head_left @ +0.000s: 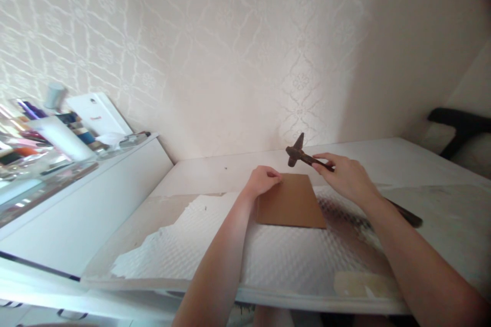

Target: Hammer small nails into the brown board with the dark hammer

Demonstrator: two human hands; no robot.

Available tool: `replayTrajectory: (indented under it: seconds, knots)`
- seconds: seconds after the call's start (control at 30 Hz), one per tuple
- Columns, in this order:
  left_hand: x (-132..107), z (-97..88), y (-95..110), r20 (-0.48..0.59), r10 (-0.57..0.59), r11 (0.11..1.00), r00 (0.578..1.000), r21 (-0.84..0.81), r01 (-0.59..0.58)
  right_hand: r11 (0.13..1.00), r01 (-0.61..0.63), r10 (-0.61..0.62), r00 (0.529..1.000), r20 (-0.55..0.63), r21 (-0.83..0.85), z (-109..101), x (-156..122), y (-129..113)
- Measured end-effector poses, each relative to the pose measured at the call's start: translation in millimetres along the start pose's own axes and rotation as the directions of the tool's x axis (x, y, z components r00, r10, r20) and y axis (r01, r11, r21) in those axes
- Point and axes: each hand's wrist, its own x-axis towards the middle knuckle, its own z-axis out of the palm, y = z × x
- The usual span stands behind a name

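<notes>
A brown cardboard square (290, 202) lies flat on a white textured sheet (215, 245) on the table. My left hand (263, 180) rests at the square's far left corner, fingers curled in a pinch; what they hold is too small to make out. My right hand (345, 174) grips the handle of a dark rusty hammer (297, 152) close under its head. The hammer head hovers just above the square's far edge, to the right of my left hand. The handle's end sticks out behind my right forearm.
The white table (383, 156) stands against a patterned wall. A lower white shelf (95, 184) at left carries tubes, bottles and clear trays. A dark chair (460, 125) stands at far right. A piece of tape or paper (360, 282) lies near the table's front edge.
</notes>
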Motion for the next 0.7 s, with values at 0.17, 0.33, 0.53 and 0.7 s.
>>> replayTrajectory:
  seconds: [0.17,0.33,0.53,0.7]
  knots:
    - [-0.1,0.0,-0.1,0.014,-0.006,1.0,1.0,-0.007,0.006,1.0,0.021,-0.021,1.0,0.003,0.014,0.4,0.4,0.4]
    - [0.6,0.4,-1.5,0.022,-0.009,0.999,1.0,-0.032,0.01,0.994,0.078,-0.081,0.996,0.033,0.078,0.2,-0.5,-2.5]
    - [2.1,0.6,-3.8,0.044,0.007,0.991,0.999,-0.134,-0.001,0.982,0.151,-0.161,0.984,0.081,0.116,1.2,-2.8,-6.4]
    - [3.2,0.4,-4.8,0.057,0.007,0.987,0.998,-0.163,0.002,0.976,0.182,-0.194,0.977,0.089,0.122,3.1,-3.1,-5.8]
